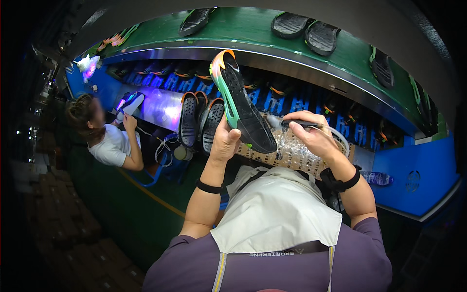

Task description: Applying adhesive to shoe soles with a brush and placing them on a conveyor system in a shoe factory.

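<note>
My left hand [224, 141] is closed around the side of a shoe sole [244, 114], held tilted in front of me with its dark inner face showing. Its raised rim runs from orange at the top to green lower down. To the right of it, my right hand [316, 135] grips a brush [297, 123] by its black handle; a pale hose curves away behind the wrist. The whitish brush tip points left at the sole, apparently a little apart from it. Beneath both hands lies a work surface of taped brown cardboard [292, 158].
Several dark soles [212, 124] stand left of my left hand. Beyond are blue racks [297, 104] and a green belt [248, 30] carrying more soles. A co-worker [114, 146] handles a pale shoe part under violet light at left. A plastic bottle [378, 178] lies at right.
</note>
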`<state>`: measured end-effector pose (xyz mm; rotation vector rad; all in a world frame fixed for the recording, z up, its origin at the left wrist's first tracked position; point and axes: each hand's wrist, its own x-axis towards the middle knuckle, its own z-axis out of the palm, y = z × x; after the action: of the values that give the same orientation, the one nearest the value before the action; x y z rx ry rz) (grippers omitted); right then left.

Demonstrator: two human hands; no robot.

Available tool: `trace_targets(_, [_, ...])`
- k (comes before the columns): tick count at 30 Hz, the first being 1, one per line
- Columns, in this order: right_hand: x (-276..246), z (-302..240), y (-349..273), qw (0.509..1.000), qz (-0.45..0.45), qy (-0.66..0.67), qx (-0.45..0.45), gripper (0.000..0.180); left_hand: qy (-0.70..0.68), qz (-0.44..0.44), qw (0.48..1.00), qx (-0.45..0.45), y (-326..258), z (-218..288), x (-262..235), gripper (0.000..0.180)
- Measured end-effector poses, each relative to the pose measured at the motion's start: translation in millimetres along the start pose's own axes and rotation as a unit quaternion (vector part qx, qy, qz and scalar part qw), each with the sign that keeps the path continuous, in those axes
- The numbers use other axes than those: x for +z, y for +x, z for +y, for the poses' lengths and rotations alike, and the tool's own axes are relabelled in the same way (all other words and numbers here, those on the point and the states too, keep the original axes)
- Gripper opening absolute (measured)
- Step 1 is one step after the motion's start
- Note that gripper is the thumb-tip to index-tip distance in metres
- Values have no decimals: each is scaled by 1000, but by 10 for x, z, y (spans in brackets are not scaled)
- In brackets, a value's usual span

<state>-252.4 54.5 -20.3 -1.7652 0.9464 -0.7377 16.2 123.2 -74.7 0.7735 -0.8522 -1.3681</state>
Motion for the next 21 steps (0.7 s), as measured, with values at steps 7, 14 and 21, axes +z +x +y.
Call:
trace_targets(7, [-24,-3,-50,999,-13,18,32,23,-25,3,1000,4,-38,12,-65,106])
trace_targets(14, [19,15,-30,998,-3,54,16,23,-51,-1,998,-21,-136,-39,-158,105])
trace_targets(21, [126,-11,47,988,-14,-52,-144,31,-139,-25,983,-115,-299,-252,-120,90])
